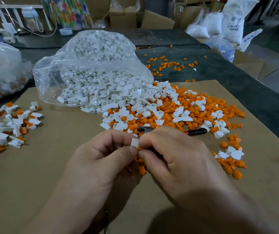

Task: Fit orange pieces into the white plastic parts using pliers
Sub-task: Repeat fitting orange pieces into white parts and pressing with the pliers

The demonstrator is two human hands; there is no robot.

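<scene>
Both hands meet in front of the clear bag (pixel 91 70), on the side nearest the person, with fingers curled and thumbs almost touching. The left hand (pixel 105 157) pinches a white plastic part (pixel 134 142) between thumb and forefinger. The right hand (pixel 174 157) pinches a small orange piece (pixel 139 148) against that part's lower edge. Most of the piece is hidden by the fingertips. Between the hands and the bag's mouth lie the pliers (pixel 196 131). Their grey head shows above the knuckles and their red and black handle sticks out to the right. Whether the right hand touches them cannot be told. From the bag's open mouth white parts spill down and to the right into a loose heap of orange pieces (pixel 177 112). Left of the bag, near the cardboard sheet's (pixel 59 157) edge, sits a pile of joined white-and-orange parts (pixel 8 125). Beyond the bag on its right, stray orange bits (pixel 165 65) dot the dark tabletop.
</scene>
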